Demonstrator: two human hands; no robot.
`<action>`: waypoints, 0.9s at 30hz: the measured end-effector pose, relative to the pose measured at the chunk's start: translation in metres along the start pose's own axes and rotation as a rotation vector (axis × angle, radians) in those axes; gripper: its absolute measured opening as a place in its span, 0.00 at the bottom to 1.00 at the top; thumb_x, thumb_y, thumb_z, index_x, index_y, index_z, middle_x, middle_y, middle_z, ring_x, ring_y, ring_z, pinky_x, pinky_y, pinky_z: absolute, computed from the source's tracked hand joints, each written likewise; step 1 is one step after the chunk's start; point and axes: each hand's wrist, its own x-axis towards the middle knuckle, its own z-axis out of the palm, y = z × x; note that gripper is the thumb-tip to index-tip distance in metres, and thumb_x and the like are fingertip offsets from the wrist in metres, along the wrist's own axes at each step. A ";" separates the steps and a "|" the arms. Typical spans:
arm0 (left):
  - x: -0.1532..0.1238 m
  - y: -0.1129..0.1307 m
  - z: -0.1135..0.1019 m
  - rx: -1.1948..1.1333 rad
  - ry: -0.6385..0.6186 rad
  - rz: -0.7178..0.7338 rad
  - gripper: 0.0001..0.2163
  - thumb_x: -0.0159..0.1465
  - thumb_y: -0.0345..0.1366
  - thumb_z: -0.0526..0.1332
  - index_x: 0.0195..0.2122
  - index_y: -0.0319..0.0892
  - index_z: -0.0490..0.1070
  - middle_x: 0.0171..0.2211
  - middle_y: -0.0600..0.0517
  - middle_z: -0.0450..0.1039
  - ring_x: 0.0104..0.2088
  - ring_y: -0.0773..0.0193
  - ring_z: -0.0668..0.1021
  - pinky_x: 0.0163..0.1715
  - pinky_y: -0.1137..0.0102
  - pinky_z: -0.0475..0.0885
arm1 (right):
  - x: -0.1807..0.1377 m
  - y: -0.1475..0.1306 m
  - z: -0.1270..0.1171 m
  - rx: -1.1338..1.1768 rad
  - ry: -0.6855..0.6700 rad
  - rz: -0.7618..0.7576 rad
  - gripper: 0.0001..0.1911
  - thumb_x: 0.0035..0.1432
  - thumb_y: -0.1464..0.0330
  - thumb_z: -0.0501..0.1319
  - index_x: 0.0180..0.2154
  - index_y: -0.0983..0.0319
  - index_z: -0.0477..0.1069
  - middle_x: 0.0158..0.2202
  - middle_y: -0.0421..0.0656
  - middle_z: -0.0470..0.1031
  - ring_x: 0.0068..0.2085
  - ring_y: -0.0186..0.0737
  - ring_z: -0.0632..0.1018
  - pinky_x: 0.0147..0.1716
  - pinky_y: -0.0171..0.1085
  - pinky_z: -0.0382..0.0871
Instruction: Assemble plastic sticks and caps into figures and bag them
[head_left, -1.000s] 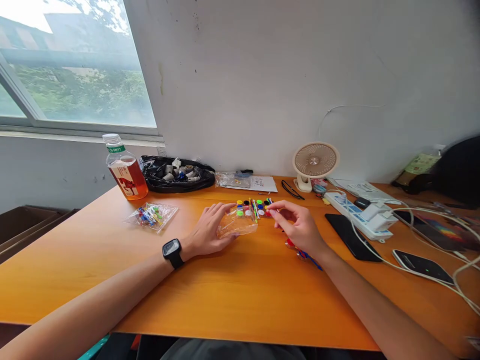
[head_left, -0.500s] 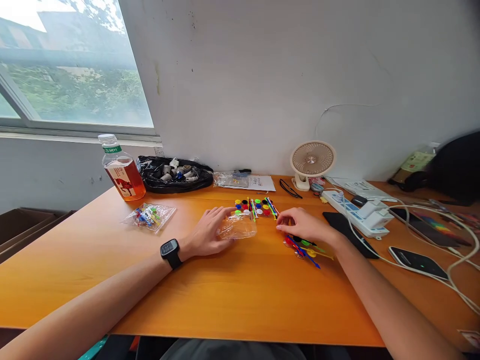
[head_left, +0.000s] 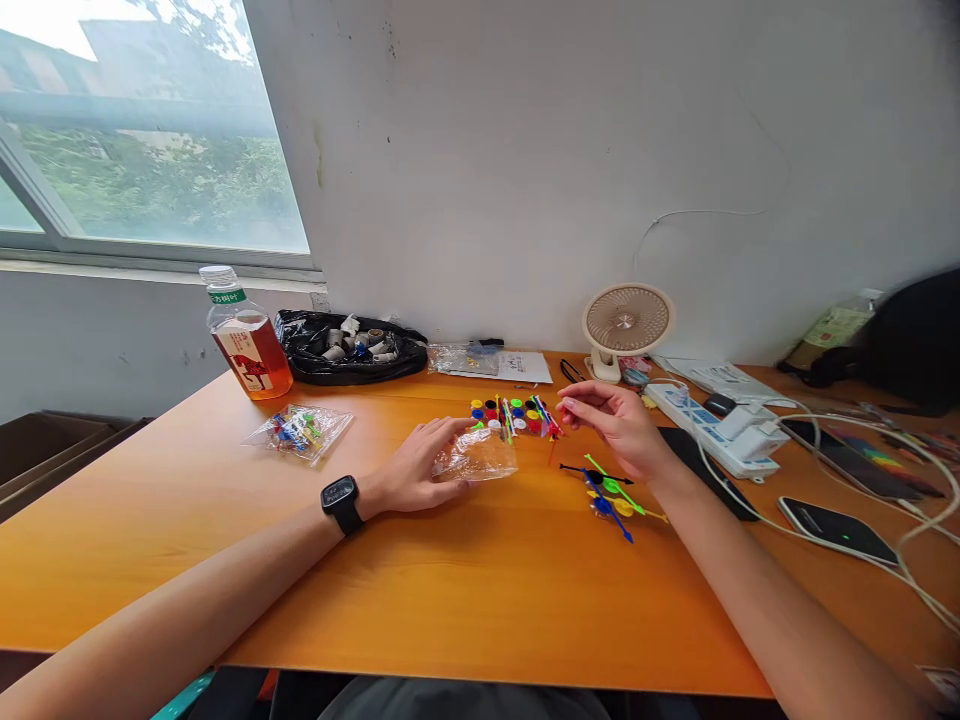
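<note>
My left hand (head_left: 415, 462), with a black watch on its wrist, lies flat with fingers spread on an empty clear plastic bag (head_left: 480, 457) on the orange table (head_left: 465, 590). Just beyond the bag sits a cluster of small coloured discs and sticks (head_left: 514, 414). My right hand (head_left: 619, 426) is raised a little above the table to the right of that cluster, its fingertips pinched on a thin red stick (head_left: 553, 432). Below that hand lie several assembled coloured sticks with discs (head_left: 611, 490).
A tea bottle (head_left: 244, 335), a black bag of parts (head_left: 345, 347) and a clear bag of coloured pieces (head_left: 298, 432) stand at the left. A small fan (head_left: 626, 325), a power strip (head_left: 716, 418), cables and phones (head_left: 836, 522) crowd the right.
My right hand has lifted from the table and moved up toward the cluster, now pinching a red stick; the assembled sticks beneath it are uncovered. The left hand has stayed on the bag.
</note>
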 end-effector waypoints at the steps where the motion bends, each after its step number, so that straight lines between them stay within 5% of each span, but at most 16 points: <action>1: 0.000 -0.001 0.000 -0.042 0.000 -0.009 0.34 0.67 0.49 0.67 0.71 0.47 0.59 0.65 0.40 0.68 0.62 0.43 0.73 0.62 0.48 0.70 | -0.002 -0.002 0.004 0.057 0.024 -0.010 0.21 0.50 0.55 0.79 0.40 0.61 0.83 0.36 0.45 0.84 0.33 0.38 0.82 0.34 0.37 0.78; 8: -0.001 -0.004 0.001 -0.242 -0.020 -0.047 0.33 0.69 0.49 0.67 0.71 0.46 0.60 0.69 0.39 0.65 0.66 0.43 0.72 0.65 0.48 0.70 | -0.022 -0.002 0.039 0.129 -0.051 -0.062 0.17 0.56 0.55 0.77 0.39 0.59 0.81 0.38 0.45 0.86 0.37 0.44 0.86 0.42 0.43 0.84; 20: -0.002 0.010 0.003 -0.302 -0.030 -0.009 0.31 0.69 0.48 0.67 0.69 0.46 0.61 0.66 0.41 0.68 0.63 0.45 0.74 0.64 0.49 0.71 | -0.042 0.026 0.058 -0.579 -0.234 -0.562 0.09 0.71 0.63 0.64 0.46 0.50 0.85 0.37 0.44 0.77 0.38 0.43 0.78 0.40 0.43 0.75; 27: -0.003 0.021 0.007 -0.258 -0.092 0.096 0.31 0.68 0.46 0.67 0.69 0.47 0.61 0.66 0.41 0.68 0.63 0.45 0.74 0.63 0.51 0.72 | -0.043 0.024 0.065 -0.648 -0.236 -0.611 0.10 0.65 0.69 0.70 0.42 0.46 0.86 0.56 0.46 0.70 0.58 0.52 0.73 0.60 0.53 0.69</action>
